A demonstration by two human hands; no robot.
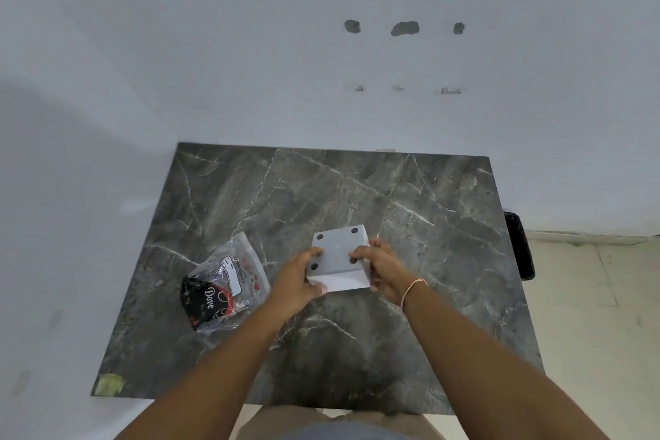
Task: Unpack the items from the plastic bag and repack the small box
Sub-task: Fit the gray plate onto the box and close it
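Observation:
I hold a small pale grey box [338,249] above the middle of the dark marble table [428,211]. Its upturned face has a black round dot near each corner, and a white side faces me. My left hand [298,279] grips its left edge, thumb on top. On its right edge, my right hand [380,266] grips with the thumb over one dot. A clear plastic bag [228,279] lies flat on the table to the left of my left hand. Inside it are a black packet printed "Dove" and a white label.
A white wall runs along the table's far and left sides. A black object [519,246] stands off the table's right edge, over a pale tiled floor. A patch of yellowish tape [110,385] marks the near left corner of the table.

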